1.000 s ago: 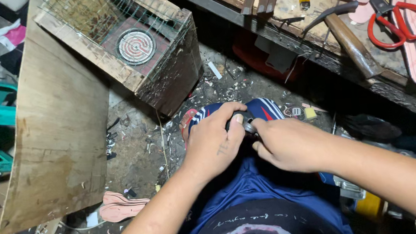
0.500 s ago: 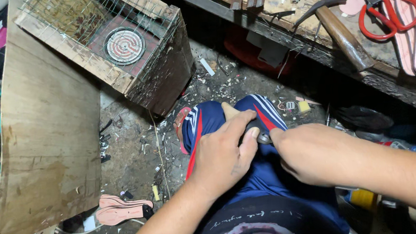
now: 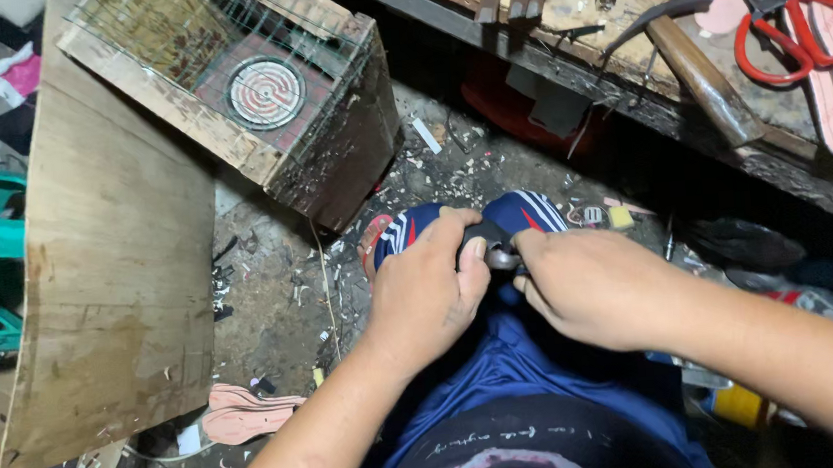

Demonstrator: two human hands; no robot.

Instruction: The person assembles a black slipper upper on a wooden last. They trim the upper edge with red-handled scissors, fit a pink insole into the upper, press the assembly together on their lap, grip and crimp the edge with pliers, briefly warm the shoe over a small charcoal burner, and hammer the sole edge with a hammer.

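Held piece: a small dark piece (image 3: 490,243) sits pinched between both hands, over the knees in blue striped shorts (image 3: 525,209); what it is cannot be told at this size.
Left hand: the left hand (image 3: 427,293) is curled shut over the piece, thumb pressed on its top.
Right hand: the right hand (image 3: 587,284) has its fingers closed on the piece's right end, touching the left thumb.
Change: compared with half a second back, the hands sit in the same clasp at the knees, and the left thumb now lies flatter across the piece; the view has only shifted a little.
Meaning: I judge the work as steady close handling of one piece, not a pick-up or a set-down.
Floor: scraps litter the floor (image 3: 282,306), with pink sole cut-outs (image 3: 241,412) lying well left of the arms.
Box: a wire-topped wooden box (image 3: 243,89) stands ahead on the left.
Tabletop: red-handled scissors (image 3: 790,26) and a hammer (image 3: 693,69) rest on the tabletop (image 3: 625,95) above.
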